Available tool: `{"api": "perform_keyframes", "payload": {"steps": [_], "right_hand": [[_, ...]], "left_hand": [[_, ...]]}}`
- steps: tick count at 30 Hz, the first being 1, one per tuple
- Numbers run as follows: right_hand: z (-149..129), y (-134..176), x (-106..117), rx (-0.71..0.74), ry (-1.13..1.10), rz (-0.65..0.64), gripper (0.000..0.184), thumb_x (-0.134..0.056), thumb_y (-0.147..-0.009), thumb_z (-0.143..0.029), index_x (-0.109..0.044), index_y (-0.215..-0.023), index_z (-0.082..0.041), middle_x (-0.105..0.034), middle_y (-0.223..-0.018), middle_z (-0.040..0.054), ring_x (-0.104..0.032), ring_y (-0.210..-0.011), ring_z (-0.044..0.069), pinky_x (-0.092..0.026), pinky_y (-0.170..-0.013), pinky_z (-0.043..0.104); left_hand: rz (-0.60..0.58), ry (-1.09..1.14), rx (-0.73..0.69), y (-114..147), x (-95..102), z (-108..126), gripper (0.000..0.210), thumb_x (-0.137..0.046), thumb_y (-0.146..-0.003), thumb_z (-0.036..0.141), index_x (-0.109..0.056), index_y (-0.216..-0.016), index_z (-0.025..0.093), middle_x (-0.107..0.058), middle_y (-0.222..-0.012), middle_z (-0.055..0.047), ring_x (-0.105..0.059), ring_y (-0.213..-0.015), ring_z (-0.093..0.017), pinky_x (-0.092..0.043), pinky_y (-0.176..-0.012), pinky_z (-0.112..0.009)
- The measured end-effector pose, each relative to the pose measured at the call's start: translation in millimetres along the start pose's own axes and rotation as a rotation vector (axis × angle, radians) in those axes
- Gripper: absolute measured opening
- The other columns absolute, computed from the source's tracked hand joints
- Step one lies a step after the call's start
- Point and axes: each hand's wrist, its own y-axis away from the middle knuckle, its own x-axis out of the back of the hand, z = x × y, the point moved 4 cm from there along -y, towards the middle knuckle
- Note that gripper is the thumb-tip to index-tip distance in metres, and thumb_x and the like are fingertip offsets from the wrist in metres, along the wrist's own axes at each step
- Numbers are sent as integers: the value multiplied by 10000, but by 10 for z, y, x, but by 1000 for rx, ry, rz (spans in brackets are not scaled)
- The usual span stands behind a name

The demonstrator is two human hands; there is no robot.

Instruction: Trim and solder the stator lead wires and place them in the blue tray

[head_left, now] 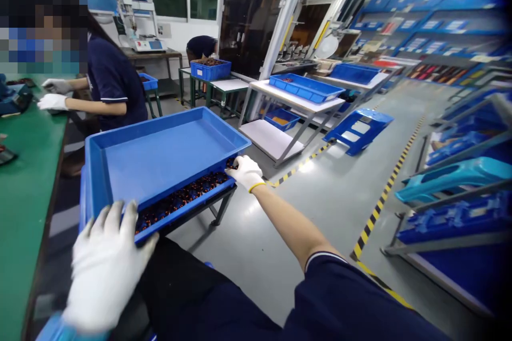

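Observation:
A shallow blue plastic tray [160, 154] rests in front of me on another blue tray [188, 203], set back so a strip of the lower one shows. Rows of small dark parts with copper-coloured bits [176, 200] fill that strip. My right hand [246, 171], in a white glove with a yellow cuff edge, has its fingers curled at the upper tray's near right corner. My left hand [108, 261], also white-gloved, lies at the near left corner with fingers stretched and apart; whether its fingertips press on the rim I cannot tell.
On my left a co-worker in white gloves sits at a green workbench [28, 186]. Another person bends behind a full blue crate [210, 69]. Farther right stand a white-topped table [260, 88], a blue plastic frame [358, 130] on the floor, yellow-black floor tape [384, 197] and a rack [452, 218].

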Motion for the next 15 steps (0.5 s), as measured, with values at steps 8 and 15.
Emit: {"api": "perform_keyframes", "payload": {"steps": [8, 15], "right_hand": [[-103, -243, -157, 75, 126, -74, 516, -511, -820, -616, -631, -1034, -162, -531, -1118, 146, -540, -1045, 300, -438, -849, 406], [-312, -339, -313, 123, 77, -262, 516, -462, -861, -576, -655, -1043, -134, -547, -1137, 185, -604, -981, 325, -491, -766, 420]], "left_hand": [[-330, -243, 91, -1154, -417, -215, 435, -292, -919, 464, -614, -867, 175, -673, -812, -178, -643, -721, -337, -415, -586, -374], [-360, -246, 109, -1276, -148, -125, 513, -253, -919, 573, -590, -851, 192, -656, -804, -120, -609, -670, -284, -391, -594, -341]]}}
